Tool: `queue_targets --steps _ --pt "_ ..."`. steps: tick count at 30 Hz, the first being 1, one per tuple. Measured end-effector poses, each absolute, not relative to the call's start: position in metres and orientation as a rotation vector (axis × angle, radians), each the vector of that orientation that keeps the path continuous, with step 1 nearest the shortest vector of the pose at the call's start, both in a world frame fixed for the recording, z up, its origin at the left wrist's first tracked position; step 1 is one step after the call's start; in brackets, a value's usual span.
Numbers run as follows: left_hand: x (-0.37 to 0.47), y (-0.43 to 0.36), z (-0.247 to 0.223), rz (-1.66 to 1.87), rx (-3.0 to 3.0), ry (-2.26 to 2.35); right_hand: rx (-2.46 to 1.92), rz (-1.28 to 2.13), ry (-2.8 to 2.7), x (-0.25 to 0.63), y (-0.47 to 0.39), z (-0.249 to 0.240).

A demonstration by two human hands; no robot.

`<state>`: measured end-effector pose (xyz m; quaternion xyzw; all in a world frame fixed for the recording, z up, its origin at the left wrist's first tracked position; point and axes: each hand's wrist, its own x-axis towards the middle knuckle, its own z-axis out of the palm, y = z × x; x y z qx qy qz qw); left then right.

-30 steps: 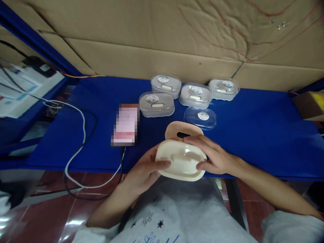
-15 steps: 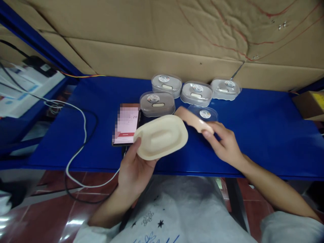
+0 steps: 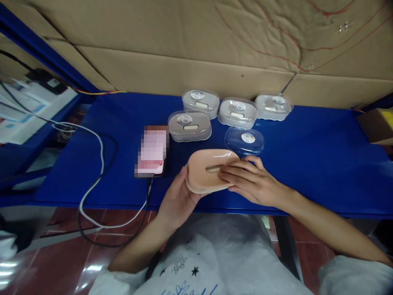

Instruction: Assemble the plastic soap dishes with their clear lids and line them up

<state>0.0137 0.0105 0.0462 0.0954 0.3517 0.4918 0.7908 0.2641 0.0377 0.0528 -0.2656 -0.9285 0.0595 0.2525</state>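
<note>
The person's left hand [image 3: 176,198] was raised palm-up above the near edge of the table, thumb lifted and fingers curled in a grip. The right hand [image 3: 253,184] lay palm-down just beside it, fingers stretched toward the left hand. Both bare forearms ran back toward the body, the right one from the right.

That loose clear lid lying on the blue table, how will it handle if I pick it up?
The clear lid looks thin and see-through, so probably light and slightly flexible. Its glossy dome may be slippery. It lies low and flat, so unlikely to tip or roll.
</note>
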Motion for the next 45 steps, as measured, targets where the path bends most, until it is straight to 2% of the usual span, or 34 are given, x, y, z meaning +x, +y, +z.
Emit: queue_targets --steps 12,20,26,36,41,45 --pt "0.012 0.006 0.042 1.129 0.359 0.775 -0.636 -0.049 -2.651 0.267 0.035 0.049" --pt "0.011 0.016 0.044 0.991 0.149 0.802 -0.664 -0.008 -2.660 0.267 0.035 0.045" --pt "0.014 0.013 0.040 1.077 0.199 0.723 -0.686 0.040 -2.671 0.262 0.037 0.045" --pt "0.019 0.019 0.040 1.081 0.161 0.893 -0.667 0.051 -2.561 0.264 0.037 0.042" --pt "0.018 -0.003 0.050 1.486 0.797 1.062 -0.736 0.005 -2.515 0.266 0.042 0.041" --pt "-0.013 -0.022 0.070 1.410 1.672 1.510 -0.784 -0.058 -2.528 0.268 0.045 0.042"
